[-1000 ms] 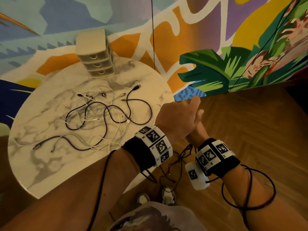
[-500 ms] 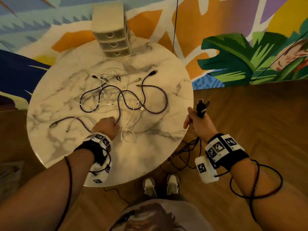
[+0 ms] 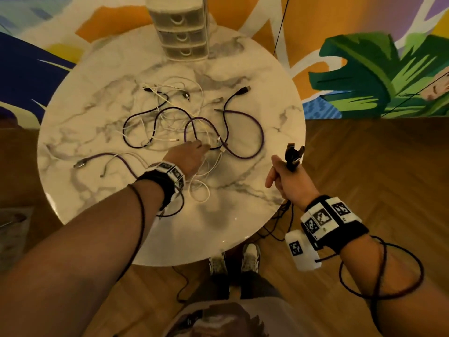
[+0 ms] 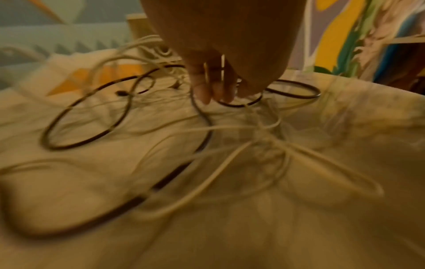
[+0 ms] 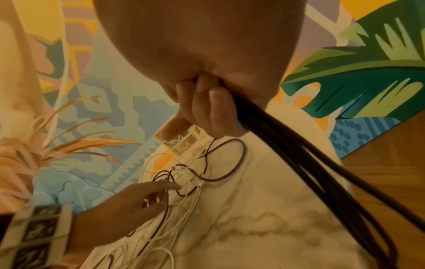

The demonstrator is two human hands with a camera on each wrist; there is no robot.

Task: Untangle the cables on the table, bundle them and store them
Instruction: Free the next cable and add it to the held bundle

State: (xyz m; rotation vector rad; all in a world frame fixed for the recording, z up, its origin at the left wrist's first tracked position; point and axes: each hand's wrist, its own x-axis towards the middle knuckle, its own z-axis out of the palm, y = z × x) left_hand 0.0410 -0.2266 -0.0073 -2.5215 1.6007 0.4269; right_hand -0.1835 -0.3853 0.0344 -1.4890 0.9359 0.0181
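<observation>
Head view: tangle of purple cables (image 3: 245, 132) and white cables (image 3: 201, 188) mid-table (image 3: 97, 190), drawer unit (image 3: 181, 27) at far edge. Left hand (image 3: 188, 156) down in the middle of the tangle, fingers reaching forward onto the strands. Right hand (image 3: 288, 181) off the table's right edge, fist closed around a bunch of black cables (image 3: 294, 155), plugs sticking up above the thumb.

Left wrist view: blurred. Fingertips (image 4: 212, 91) pointing down, loosely bent, right at a dark loop and a white strand. Cannot tell whether anything is actually pinched.

Right wrist view: fingers (image 5: 207, 109) wrapped tight on the black cables, which trail down and away. Left hand visible below with fingers extended, lying across the white and purple strands.

For the step: best to pick one cable, probably by a free plug, not mid-loop. Lift slowly, follow it through crossings, avoid yanking since knots likely tighten. Keep the black bunch clear of the table so it doesn't rejoin the tangle.
</observation>
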